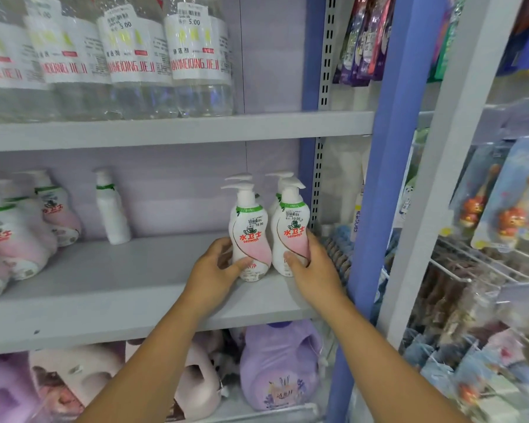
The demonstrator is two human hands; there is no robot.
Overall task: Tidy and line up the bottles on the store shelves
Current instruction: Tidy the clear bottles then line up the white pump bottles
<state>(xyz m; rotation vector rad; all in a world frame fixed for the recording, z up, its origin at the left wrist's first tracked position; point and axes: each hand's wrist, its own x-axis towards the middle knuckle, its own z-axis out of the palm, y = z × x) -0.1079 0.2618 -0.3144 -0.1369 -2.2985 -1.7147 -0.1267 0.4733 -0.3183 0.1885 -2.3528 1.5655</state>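
Though half-hidden behind front pump bottles (251, 236), two rear bottles (277, 186).

Two hands (219, 264) (310, 264) gripping pump bottles (251, 236)

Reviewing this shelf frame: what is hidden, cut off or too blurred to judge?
- Head view: two rear pump bottles show only their tops behind the front pair.
- Lower label of the left-hand bottle is covered by the left hand.
- Pump bottles at far left are blurred and cut by the frame edge.
- Price tag small print is unreadable.
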